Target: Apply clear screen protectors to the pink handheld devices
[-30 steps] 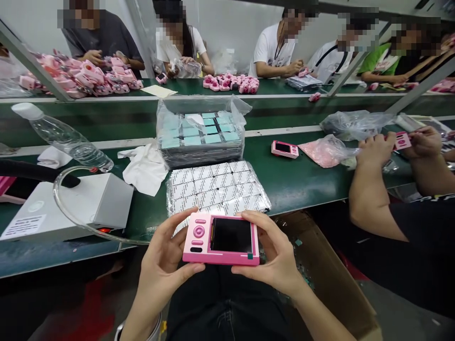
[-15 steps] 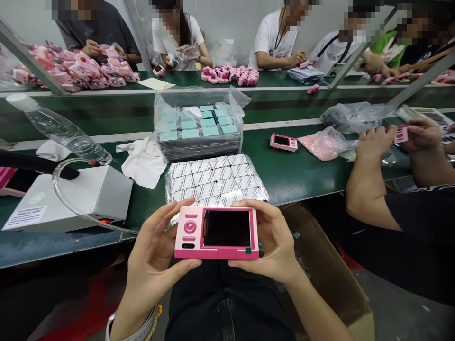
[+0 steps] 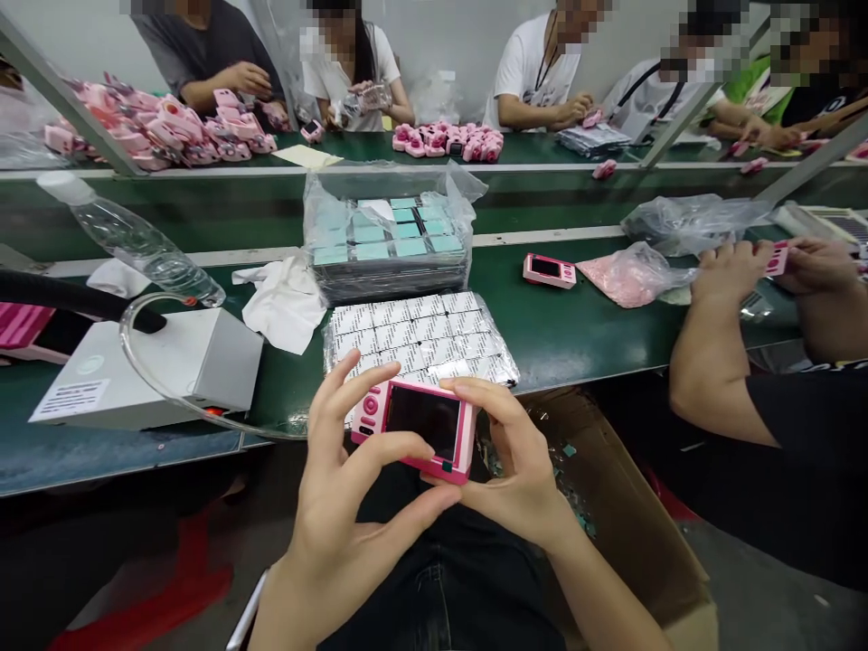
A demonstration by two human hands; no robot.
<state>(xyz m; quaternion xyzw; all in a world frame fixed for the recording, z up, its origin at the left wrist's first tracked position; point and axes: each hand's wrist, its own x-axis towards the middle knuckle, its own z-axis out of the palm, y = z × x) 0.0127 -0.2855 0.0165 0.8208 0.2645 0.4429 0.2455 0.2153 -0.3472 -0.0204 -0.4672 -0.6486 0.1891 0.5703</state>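
Note:
A pink digital camera [image 3: 412,427] with a dark screen, round button pad and small green tab is held above my lap, slightly tilted. My right hand [image 3: 515,461] grips its right end, fingers on the top edge and thumb underneath. My left hand [image 3: 345,488] is in front of it with fingers spread. Its index fingertip lies over the screen's lower part near the green tab, and its thumb reaches the lower right edge. Behind the camera, a plastic-wrapped stack of white printed squares [image 3: 413,330] lies on the green bench [image 3: 562,334].
A bag-lined tray of teal-topped pieces [image 3: 390,258] stands behind. At left are a grey box with a hose [image 3: 169,371], a bottle [image 3: 136,240] and a white cloth [image 3: 288,303]. Another pink camera [image 3: 549,270] lies right. A co-worker's arm [image 3: 712,316] works alongside; below is a cardboard box [image 3: 637,542].
My left hand has left the camera's left end and moved right, across its front to the lower right corner. The camera has tilted and shifted slightly left in my right hand.

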